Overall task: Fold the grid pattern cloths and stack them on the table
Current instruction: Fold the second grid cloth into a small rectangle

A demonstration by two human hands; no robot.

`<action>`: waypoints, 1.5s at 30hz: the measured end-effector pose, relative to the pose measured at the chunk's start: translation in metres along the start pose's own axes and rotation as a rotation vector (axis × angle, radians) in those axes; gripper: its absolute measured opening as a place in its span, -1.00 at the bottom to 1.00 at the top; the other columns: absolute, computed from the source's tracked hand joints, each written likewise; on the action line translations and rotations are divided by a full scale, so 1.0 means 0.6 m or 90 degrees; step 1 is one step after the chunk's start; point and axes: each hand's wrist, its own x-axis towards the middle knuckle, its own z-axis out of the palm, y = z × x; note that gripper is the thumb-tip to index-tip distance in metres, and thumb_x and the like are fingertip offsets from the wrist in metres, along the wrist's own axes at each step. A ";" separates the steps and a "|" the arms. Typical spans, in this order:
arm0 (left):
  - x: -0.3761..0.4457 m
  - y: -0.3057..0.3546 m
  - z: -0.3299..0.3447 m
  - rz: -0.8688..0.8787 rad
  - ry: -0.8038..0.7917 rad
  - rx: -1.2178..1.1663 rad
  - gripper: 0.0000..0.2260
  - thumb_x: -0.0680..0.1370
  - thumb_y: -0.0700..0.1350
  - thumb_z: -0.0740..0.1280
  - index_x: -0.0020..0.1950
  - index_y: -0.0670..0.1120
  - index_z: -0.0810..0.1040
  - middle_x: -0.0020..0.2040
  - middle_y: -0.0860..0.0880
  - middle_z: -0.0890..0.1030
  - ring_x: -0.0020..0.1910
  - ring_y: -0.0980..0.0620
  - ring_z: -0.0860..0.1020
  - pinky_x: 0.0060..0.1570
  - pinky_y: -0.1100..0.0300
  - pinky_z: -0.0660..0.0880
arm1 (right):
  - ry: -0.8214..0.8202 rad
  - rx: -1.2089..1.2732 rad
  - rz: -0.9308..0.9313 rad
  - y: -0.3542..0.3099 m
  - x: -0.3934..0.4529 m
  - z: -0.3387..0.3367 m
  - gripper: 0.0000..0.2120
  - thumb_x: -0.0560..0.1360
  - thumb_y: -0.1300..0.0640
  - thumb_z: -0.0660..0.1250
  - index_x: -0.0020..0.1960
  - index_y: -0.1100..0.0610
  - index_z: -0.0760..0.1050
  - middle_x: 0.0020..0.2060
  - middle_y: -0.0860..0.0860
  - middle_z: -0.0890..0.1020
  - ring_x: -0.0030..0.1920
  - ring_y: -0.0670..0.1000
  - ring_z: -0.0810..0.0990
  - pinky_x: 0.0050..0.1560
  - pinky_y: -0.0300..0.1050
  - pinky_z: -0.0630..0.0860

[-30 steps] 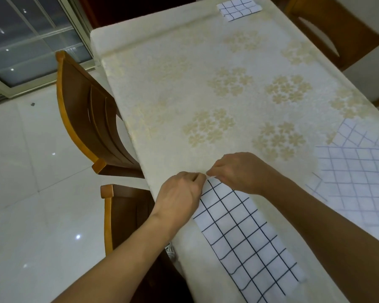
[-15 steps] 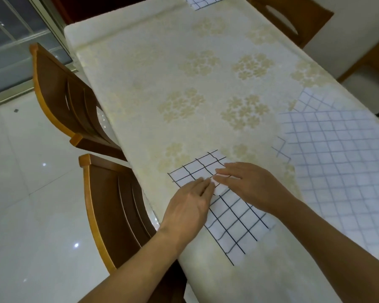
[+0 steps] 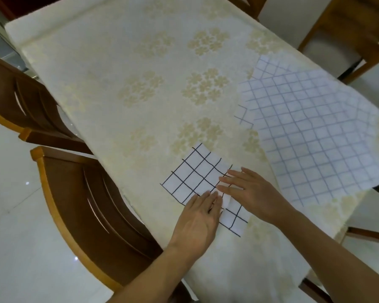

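Both flat, left hand (image 3: 198, 217) and right hand (image 3: 253, 191) press folded cloth (image 3: 197, 176).

Two bare forearms, hands (image 3: 223, 202) without rings or watch (no sleeves visible)

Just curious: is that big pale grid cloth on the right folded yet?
Not neatly: the pale grid cloth lies mostly spread over the table corner, one corner turned under.
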 end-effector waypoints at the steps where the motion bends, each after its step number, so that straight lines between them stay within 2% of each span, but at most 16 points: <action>1: 0.000 0.006 0.004 -0.009 -0.010 -0.006 -0.62 0.62 -0.08 0.13 0.37 -0.13 0.54 0.31 -0.10 0.59 0.31 -0.06 0.55 0.31 0.02 0.47 | -0.002 0.001 0.019 -0.002 -0.009 0.006 -0.42 0.42 0.34 0.49 0.37 -0.04 0.52 0.37 -0.04 0.54 0.44 0.05 0.43 0.45 0.10 0.34; 4: 0.000 0.020 0.013 -0.017 -0.047 -0.020 -0.55 0.64 0.00 0.03 0.44 -0.13 0.46 0.37 -0.10 0.54 0.35 -0.04 0.50 0.36 0.00 0.44 | -0.006 -0.003 0.064 -0.006 -0.034 0.018 -0.28 0.31 0.44 0.47 0.39 -0.02 0.50 0.39 -0.02 0.51 0.46 0.08 0.40 0.44 0.18 0.34; 9: 0.005 0.013 0.028 0.016 -0.095 0.007 -0.46 0.60 0.10 0.06 0.50 -0.14 0.37 0.44 -0.10 0.46 0.43 -0.05 0.42 0.41 -0.02 0.38 | -0.010 -0.024 0.107 -0.002 -0.066 0.034 -0.28 0.31 0.44 0.45 0.40 -0.01 0.49 0.43 0.00 0.47 0.49 0.10 0.35 0.47 0.19 0.25; 13: 0.013 -0.003 0.032 0.062 -0.123 0.037 -0.44 0.55 0.06 0.04 0.50 -0.14 0.37 0.47 -0.13 0.43 0.46 -0.08 0.39 0.42 -0.06 0.35 | -0.015 -0.032 0.160 -0.004 -0.072 0.041 -0.27 0.30 0.45 0.46 0.40 0.00 0.49 0.42 0.01 0.48 0.48 0.11 0.36 0.44 0.22 0.32; 18: 0.017 -0.031 0.025 0.049 -0.108 0.092 -0.46 0.58 -0.03 0.06 0.55 -0.19 0.27 0.54 -0.15 0.30 0.54 -0.12 0.25 0.47 -0.16 0.25 | -0.020 -0.037 0.176 -0.005 -0.062 0.046 -0.30 0.41 0.32 0.49 0.47 -0.04 0.41 0.49 0.00 0.39 0.53 0.12 0.28 0.45 0.26 0.26; 22: 0.023 -0.059 0.020 0.045 -0.101 0.113 -0.47 0.56 -0.15 -0.01 0.53 -0.20 0.29 0.53 -0.16 0.32 0.53 -0.12 0.26 0.46 -0.16 0.26 | -0.032 -0.029 0.157 -0.009 -0.053 0.054 -0.28 0.46 0.31 0.44 0.52 -0.12 0.32 0.53 -0.02 0.32 0.56 0.12 0.20 0.47 0.27 0.23; 26: 0.026 -0.108 0.001 0.051 -0.093 0.136 -0.44 0.54 -0.15 -0.03 0.56 -0.19 0.23 0.56 -0.15 0.24 0.55 -0.10 0.21 0.48 -0.12 0.22 | -0.023 -0.035 0.178 -0.033 -0.021 0.074 -0.20 0.42 0.32 0.48 0.52 -0.17 0.29 0.53 -0.06 0.30 0.57 0.10 0.18 0.42 0.39 0.21; 30: 0.031 -0.163 -0.021 0.022 -0.092 0.137 -0.42 0.53 -0.21 -0.06 0.58 -0.19 0.17 0.58 -0.14 0.17 0.56 -0.08 0.17 0.50 -0.10 0.21 | 0.021 -0.050 0.185 -0.059 0.032 0.089 -0.19 0.35 0.36 0.50 0.48 -0.14 0.37 0.50 -0.06 0.37 0.54 0.12 0.23 0.37 0.47 0.20; 32: 0.032 -0.177 -0.026 0.025 -0.094 0.130 -0.43 0.54 -0.19 -0.08 0.58 -0.19 0.14 0.59 -0.13 0.15 0.57 -0.08 0.15 0.51 -0.09 0.19 | 0.025 -0.057 0.179 -0.061 0.054 0.086 -0.29 0.41 0.32 0.44 0.47 -0.11 0.39 0.50 -0.03 0.38 0.54 0.14 0.24 0.35 0.47 0.24; 34: 0.033 -0.174 -0.036 0.022 -0.101 0.097 -0.43 0.55 -0.17 -0.09 0.59 -0.19 0.13 0.59 -0.14 0.13 0.57 -0.09 0.15 0.51 -0.11 0.17 | 0.024 -0.067 0.174 -0.054 0.061 0.075 -0.41 0.51 0.28 0.22 0.48 -0.10 0.36 0.50 -0.01 0.38 0.54 0.15 0.23 0.33 0.43 0.32; 36: 0.039 -0.156 -0.045 0.026 -0.126 0.096 -0.41 0.55 -0.15 -0.16 0.61 -0.18 -0.08 0.61 -0.14 -0.10 0.60 -0.11 -0.06 0.55 -0.14 -0.02 | 0.019 -0.064 0.142 -0.041 0.055 0.059 -0.39 0.51 0.31 0.10 0.50 -0.07 0.34 0.51 -0.01 0.36 0.55 0.15 0.22 0.34 0.37 0.34; 38: 0.043 -0.131 -0.053 0.036 -0.195 0.098 -0.39 0.54 -0.10 -0.21 0.57 -0.15 -0.33 0.56 -0.11 -0.35 0.56 -0.09 -0.32 0.53 -0.12 -0.25 | 0.006 -0.054 0.099 -0.022 0.045 0.041 -0.36 0.50 0.35 0.12 0.53 -0.05 0.31 0.54 -0.01 0.31 0.56 0.15 0.19 0.40 0.31 0.32; 39: 0.045 -0.118 -0.054 0.042 -0.196 0.095 -0.39 0.55 -0.08 -0.22 0.56 -0.14 -0.36 0.56 -0.11 -0.37 0.55 -0.09 -0.35 0.53 -0.11 -0.28 | 0.000 -0.051 0.084 -0.014 0.041 0.030 -0.34 0.50 0.36 0.13 0.55 -0.06 0.28 0.55 -0.02 0.28 0.57 0.14 0.18 0.41 0.29 0.30; 41: 0.051 -0.097 -0.046 0.049 -0.148 0.086 -0.40 0.56 -0.08 -0.20 0.60 -0.16 -0.24 0.60 -0.11 -0.25 0.58 -0.10 -0.24 0.54 -0.12 -0.19 | -0.002 -0.051 0.070 -0.001 0.034 0.005 -0.31 0.50 0.37 0.19 0.55 -0.08 0.26 0.55 -0.04 0.27 0.57 0.12 0.19 0.42 0.29 0.30; 45: 0.058 -0.052 -0.033 0.067 -0.082 0.040 -0.43 0.58 -0.07 -0.06 0.60 -0.19 0.09 0.60 -0.13 0.14 0.58 -0.11 0.13 0.51 -0.15 0.12 | -0.034 -0.049 0.086 0.023 0.013 -0.035 -0.16 0.37 0.43 0.44 0.54 -0.07 0.30 0.55 -0.05 0.29 0.56 0.11 0.20 0.39 0.30 0.35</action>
